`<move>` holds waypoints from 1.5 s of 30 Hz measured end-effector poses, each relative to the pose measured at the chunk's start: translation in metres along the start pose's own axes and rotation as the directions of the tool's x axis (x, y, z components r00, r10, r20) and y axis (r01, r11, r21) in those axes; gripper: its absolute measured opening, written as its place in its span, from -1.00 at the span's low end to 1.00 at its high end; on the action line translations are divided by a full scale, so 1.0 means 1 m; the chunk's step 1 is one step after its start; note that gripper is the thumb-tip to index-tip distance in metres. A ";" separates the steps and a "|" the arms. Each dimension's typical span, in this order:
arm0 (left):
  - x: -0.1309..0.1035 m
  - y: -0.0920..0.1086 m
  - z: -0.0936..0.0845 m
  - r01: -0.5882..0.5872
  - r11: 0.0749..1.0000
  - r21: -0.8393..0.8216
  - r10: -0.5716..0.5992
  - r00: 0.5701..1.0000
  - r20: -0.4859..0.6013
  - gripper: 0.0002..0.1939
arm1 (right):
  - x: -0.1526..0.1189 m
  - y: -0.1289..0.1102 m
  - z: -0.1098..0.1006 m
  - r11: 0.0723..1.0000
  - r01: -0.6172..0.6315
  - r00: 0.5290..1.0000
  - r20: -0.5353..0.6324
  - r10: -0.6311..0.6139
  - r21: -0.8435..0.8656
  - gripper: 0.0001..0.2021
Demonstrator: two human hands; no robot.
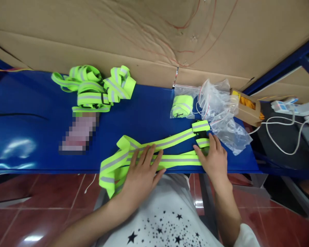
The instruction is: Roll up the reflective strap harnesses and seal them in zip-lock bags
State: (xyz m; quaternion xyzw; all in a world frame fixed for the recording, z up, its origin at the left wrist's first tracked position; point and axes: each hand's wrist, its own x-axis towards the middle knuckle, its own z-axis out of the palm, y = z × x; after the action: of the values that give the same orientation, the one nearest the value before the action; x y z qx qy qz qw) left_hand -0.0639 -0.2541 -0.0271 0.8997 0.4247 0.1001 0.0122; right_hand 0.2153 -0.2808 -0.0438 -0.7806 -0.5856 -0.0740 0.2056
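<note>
Along the front edge of the blue surface (149, 113), a yellow-green reflective strap (175, 138) lies beneath the open left hand (141, 173), while the right hand (215, 158), its grip impossible to tell, rests beside the dark buckle (202, 133).

Seeing brown cardboard (92, 41) behind the blue table (149, 113), with thin red strands (186, 51) across it. Spotting an open carton (248, 116) with orange contents at the table's right end, near a looped white cable (289, 153) on a black surface (283, 135). Noticing a pixelated pinkish item (79, 133), a dark cable (18, 114) far left, red floor tiles (51, 190) below.
</note>
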 end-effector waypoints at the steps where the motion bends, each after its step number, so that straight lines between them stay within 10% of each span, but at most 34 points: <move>1: -0.003 -0.002 -0.004 -0.018 1.000 -0.016 0.018 1.000 0.014 -0.54 | 0.004 0.006 0.002 0.999 -0.016 1.000 0.004 0.016 0.038 -0.36; 5: -0.006 -0.014 -0.033 -0.114 0.968 -0.224 0.128 0.991 0.045 -0.62 | 0.014 0.013 -0.005 0.912 -0.066 0.994 0.103 0.026 0.404 -0.55; 11: 0.057 -0.037 -0.074 -0.370 0.899 -0.236 0.326 0.923 -0.205 -0.39 | 0.033 -0.017 -0.017 0.363 -0.503 0.852 0.521 0.054 0.785 -0.51; 14: 0.092 -0.043 -0.078 -0.461 0.863 -0.205 0.428 0.884 -0.189 -0.30 | 0.048 -0.035 -0.026 0.259 -0.550 0.807 0.585 -0.079 0.794 -0.53; 26: 0.096 -0.051 -0.062 -0.464 0.863 -0.202 0.383 0.860 -0.337 -0.69 | 0.069 -0.054 -0.041 0.445 -0.283 0.890 0.405 -0.207 0.849 -0.64; 31: 0.107 -0.057 -0.057 -0.463 0.884 0.068 0.457 0.822 -0.339 -0.75 | 0.071 -0.060 -0.038 0.711 0.172 0.959 0.050 -0.280 0.682 -0.45; 36: 0.113 -0.055 -0.057 -0.437 0.884 0.169 0.468 0.818 -0.335 -0.77 | 0.070 -0.075 -0.044 0.797 0.579 0.811 -0.019 -0.585 0.171 -0.26; 45: 0.100 -0.064 -0.054 -0.436 0.900 0.026 0.424 0.857 -0.293 -0.82 | 0.078 -0.083 -0.043 0.685 0.717 0.679 0.094 -0.728 0.127 -0.37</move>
State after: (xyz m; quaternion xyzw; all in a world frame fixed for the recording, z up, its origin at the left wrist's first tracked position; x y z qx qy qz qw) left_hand -0.0610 -0.1404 0.0363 0.9465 0.2083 0.2404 -0.0546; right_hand 0.1655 -0.2102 0.0421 -0.4803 -0.8611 -0.0720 0.1502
